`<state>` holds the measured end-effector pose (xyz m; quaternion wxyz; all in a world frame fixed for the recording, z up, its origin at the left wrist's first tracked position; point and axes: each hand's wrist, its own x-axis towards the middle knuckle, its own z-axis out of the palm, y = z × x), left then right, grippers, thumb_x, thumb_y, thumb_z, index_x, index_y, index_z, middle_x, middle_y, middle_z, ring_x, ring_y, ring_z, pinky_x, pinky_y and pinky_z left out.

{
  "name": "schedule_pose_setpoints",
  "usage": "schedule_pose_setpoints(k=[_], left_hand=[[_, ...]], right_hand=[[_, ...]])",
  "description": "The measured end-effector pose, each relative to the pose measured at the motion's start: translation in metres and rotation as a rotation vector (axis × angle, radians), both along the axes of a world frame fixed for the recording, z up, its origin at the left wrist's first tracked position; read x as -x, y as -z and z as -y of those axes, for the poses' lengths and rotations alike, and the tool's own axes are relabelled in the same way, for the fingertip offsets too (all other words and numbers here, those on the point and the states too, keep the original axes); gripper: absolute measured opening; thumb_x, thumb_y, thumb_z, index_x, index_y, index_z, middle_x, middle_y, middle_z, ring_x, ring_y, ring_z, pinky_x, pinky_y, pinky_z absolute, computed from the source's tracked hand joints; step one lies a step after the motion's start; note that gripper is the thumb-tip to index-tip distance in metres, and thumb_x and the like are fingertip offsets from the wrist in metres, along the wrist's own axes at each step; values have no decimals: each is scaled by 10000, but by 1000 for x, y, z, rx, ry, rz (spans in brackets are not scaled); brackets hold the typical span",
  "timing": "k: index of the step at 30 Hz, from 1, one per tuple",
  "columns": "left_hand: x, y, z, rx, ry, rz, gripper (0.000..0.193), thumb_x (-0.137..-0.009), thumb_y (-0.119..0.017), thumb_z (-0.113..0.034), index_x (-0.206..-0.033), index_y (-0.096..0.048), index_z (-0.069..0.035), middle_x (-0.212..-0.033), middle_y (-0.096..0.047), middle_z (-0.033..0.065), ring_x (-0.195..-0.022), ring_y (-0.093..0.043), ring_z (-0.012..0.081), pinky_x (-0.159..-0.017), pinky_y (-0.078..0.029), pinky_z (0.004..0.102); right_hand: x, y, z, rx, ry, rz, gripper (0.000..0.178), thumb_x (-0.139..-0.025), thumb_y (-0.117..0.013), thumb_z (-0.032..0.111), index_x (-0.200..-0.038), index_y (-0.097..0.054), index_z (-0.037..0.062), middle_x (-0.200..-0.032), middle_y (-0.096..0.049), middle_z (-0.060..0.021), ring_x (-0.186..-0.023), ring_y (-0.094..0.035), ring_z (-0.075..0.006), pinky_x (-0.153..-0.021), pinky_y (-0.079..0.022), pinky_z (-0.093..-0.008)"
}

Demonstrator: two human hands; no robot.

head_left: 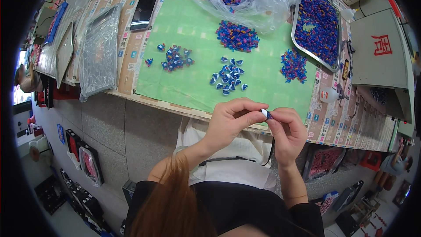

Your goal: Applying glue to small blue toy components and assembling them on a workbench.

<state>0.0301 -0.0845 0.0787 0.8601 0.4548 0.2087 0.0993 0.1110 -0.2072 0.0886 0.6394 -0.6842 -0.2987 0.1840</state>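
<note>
Just over the table's front edge, my left hand (232,120) and my right hand (287,132) meet fingertip to fingertip. Thumb and forefinger of each pinch a small blue-and-white plastic piece (264,113) between them; its right end looks dark and is partly hidden by my right fingers. Past my hands, a cluster of similar blue-and-white pieces (229,77) lies on a green cloth (193,92). To its left sits a group of blue-and-white pieces with reddish parts (174,58). Small blue and red bits form one pile (293,66) at right and a larger one (237,36) farther back.
A metal tray (294,39) full of blue and red bits stands at the right. Clear plastic bags (272,4) lie at the back. A phone (145,8) and a plastic-wrapped tray (100,52) are on the left. Near the right edge sits a small white bottle (329,95).
</note>
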Motion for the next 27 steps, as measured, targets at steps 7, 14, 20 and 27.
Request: schedule_pose_setpoints(k=[7, 14, 20, 27], left_hand=[[1, -5, 1, -132, 4, -57, 168, -744, -551, 30, -905, -597, 20, -796, -582, 56, -730, -551, 98, -659, -456, 202], [-2, -4, 2, 53, 2, -64, 188, -754, -553, 11, -940, -576, 25, -797, -591, 69, -741, -558, 100, -659, -463, 206], [-3, -6, 4, -15, -33, -26, 154, -765, -549, -4, -913, -568, 33, -817, -598, 78, -743, -575, 121, -671, -467, 216], [-5, 1, 0, 20, 17, -53, 154, -771, -547, -18, -913, -568, 38, -807, -598, 88, -725, -572, 128, -660, -462, 227]], right_hand=[[-5, 3, -1, 44, -22, 273, 147, -670, -596, -68, -803, -562, -12, -755, -563, -111, -667, -541, -189, -586, -434, -255], [-6, 2, -1, 32, -17, 276, 169, -655, -617, -61, -808, -567, -12, -753, -575, -112, -680, -556, -194, -604, -443, -260], [-3, 3, 0, 47, 70, 288, 143, -668, -607, -60, -802, -572, -22, -755, -578, -109, -669, -560, -191, -599, -445, -247], [-5, 1, 3, -33, 8, -313, 78, -772, -499, -48, -846, -523, -60, -829, -538, -99, -719, -549, -140, -657, -454, -233]])
